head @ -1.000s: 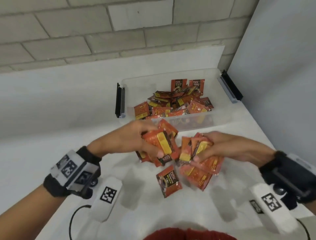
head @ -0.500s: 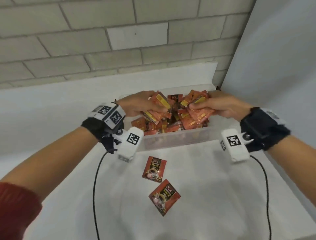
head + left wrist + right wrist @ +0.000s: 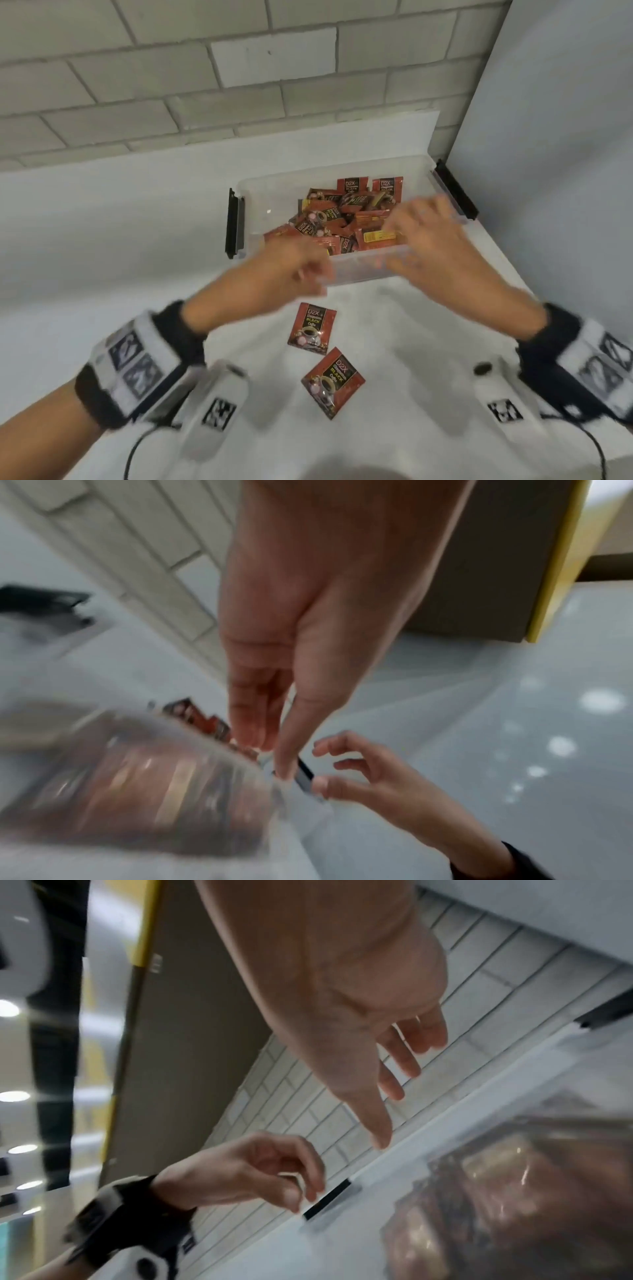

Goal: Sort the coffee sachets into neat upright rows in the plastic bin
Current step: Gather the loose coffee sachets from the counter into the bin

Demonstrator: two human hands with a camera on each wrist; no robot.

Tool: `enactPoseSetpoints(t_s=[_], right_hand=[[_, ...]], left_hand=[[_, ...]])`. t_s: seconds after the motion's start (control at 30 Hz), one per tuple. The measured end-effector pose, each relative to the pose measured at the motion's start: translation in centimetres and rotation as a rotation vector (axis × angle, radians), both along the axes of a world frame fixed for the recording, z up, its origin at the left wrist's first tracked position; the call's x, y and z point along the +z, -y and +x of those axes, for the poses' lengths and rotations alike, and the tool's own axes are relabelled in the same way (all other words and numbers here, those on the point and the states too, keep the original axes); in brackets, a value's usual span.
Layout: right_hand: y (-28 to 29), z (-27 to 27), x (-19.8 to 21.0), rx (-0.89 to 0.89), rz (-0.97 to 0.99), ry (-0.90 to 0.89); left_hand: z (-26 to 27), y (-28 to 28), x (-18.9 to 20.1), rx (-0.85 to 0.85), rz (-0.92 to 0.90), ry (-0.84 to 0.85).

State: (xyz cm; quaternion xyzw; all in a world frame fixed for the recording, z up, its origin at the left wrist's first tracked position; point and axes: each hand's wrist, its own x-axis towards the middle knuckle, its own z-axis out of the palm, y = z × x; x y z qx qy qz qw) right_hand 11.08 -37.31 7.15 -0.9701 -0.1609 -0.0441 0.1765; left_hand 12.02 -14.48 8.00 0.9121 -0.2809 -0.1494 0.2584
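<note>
Both hands are empty with loose fingers: left hand at the bin's near wall, right hand over the jumbled sachets at frame centre, likely to tidy them. Two loose sachets lie lower centre.

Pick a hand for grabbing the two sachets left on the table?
Left. The left hand is empty at the bin's near wall, just above the nearer sachet; the right hand sits farther off.

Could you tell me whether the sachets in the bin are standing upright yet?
Mostly not: the sachets lie jumbled in the bin.
</note>
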Motion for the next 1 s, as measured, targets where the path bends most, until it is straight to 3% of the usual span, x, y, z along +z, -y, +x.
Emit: enactPoseSetpoints(t_s=[0.1, 0.17, 0.23, 0.33, 0.53, 0.63, 0.73, 0.83, 0.93, 1.0], right_hand=[[-2.0, -4.1, -2.0, 0.162, 0.041, -0.32], [-3.2, -5.8, -4.7, 0.229, -0.055, -0.503], [-4.3, -6.6, -7.3, 0.281, -0.156, -0.509], [-4.7, -6.5, -9.2, 0.286, -0.153, -0.479], [-3.5, -4.9, -9.5, 0.198, 0.13, -0.677], [-2.8, -4.6, -9.7, 0.179, 0.109, -0.76], [-1.3, -4.1, -9.1, 0.18, 0.062, -0.779], [0.6, -3.7, -6.9, 0.149, 0.264, -0.843], [0.8, -3.6, -4.6, 0.094, 0.643, -0.886], [0.3, -2.9, -3.7, 0.073, 0.777, -0.859]], left_hand=[[-2.6, -0.6, -4.2, -0.092, 0.172, -0.114], [-3.1, -0.8, -6.9, -0.08, 0.274, -0.11], [-3.3, -0.7, -8.5, -0.017, 0.322, -0.118], [-3.3, -0.3, -9.2, 0.074, 0.273, -0.199], [-2.2, -0.6, -8.5, 0.166, 0.279, -0.182], [-1.8, -0.4, -8.0, 0.122, 0.226, -0.215], [-1.8, -0.3, -7.4, 0.194, 0.141, -0.27], [-2.0, -0.4, -6.6, 0.223, 0.061, -0.293], [-2.0, 0.5, -4.7, 0.121, -0.059, -0.328], [-1.5, 1.1, -3.4, 0.048, -0.17, -0.325]])
